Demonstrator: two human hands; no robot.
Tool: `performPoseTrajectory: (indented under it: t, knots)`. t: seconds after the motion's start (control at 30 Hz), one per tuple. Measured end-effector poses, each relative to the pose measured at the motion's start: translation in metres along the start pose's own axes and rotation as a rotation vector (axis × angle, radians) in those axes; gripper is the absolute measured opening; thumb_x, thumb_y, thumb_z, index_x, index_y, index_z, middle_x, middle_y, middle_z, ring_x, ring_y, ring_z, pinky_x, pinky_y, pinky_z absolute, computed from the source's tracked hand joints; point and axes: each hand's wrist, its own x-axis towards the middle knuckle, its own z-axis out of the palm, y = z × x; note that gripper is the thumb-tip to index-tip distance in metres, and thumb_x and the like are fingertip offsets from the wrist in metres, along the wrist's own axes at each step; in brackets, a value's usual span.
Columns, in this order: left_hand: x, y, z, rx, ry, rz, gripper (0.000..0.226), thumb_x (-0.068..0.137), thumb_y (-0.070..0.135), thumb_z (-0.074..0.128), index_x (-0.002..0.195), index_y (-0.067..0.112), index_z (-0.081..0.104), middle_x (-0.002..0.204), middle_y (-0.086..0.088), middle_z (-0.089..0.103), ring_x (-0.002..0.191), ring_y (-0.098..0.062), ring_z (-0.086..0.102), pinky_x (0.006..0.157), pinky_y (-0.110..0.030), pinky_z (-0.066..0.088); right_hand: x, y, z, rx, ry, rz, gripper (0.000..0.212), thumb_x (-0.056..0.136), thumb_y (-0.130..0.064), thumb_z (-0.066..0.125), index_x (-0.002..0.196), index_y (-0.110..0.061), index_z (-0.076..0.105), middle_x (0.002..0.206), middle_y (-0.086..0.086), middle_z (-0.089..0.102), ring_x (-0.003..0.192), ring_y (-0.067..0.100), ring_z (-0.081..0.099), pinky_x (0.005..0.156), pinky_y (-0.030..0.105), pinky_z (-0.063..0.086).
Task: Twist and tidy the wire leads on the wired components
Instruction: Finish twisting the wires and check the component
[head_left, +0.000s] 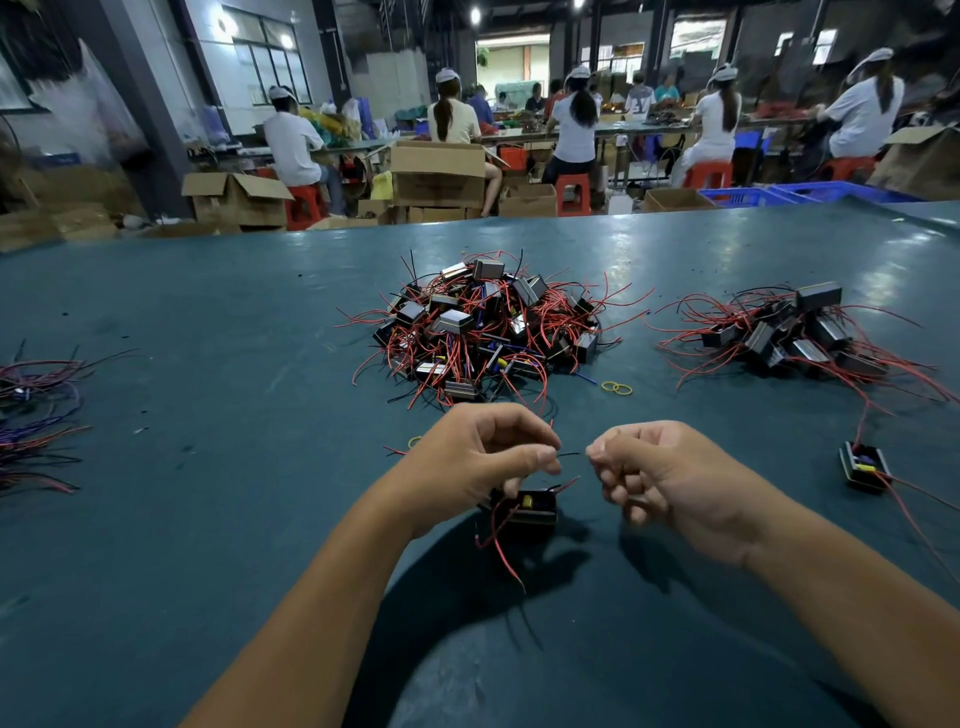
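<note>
left hand (480, 457) pinches black wire (571, 454) | right hand (660, 473) curled, pinching its other end

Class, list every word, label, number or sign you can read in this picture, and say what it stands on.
None can be read.
Cardboard boxes: any print is blurred.
Components in the middle pile: no legible marking.
Component under the left hand: no label legible.
</note>
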Motion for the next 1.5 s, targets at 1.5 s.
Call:
performPoseTrajectory:
  t: [1.5]
  knots:
    - [-0.005, 0.017, -0.018, 0.682, 0.482, 0.257, 0.02, 0.082, 0.026, 0.081, 0.095, 0.016, 0.069, 0.083, 0.013, 0.064, 0.076, -0.006, 0.059, 0.066, -0.007, 0.041, 0.009, 0.004, -0.006, 0.078, 0.411, -0.467, 0.02, 0.094, -0.005, 0.059, 0.074, -0.01, 0.057, 0.053, -0.002, 0.048, 0.047, 0.014, 0.046, 0.041, 0.024, 0.037]
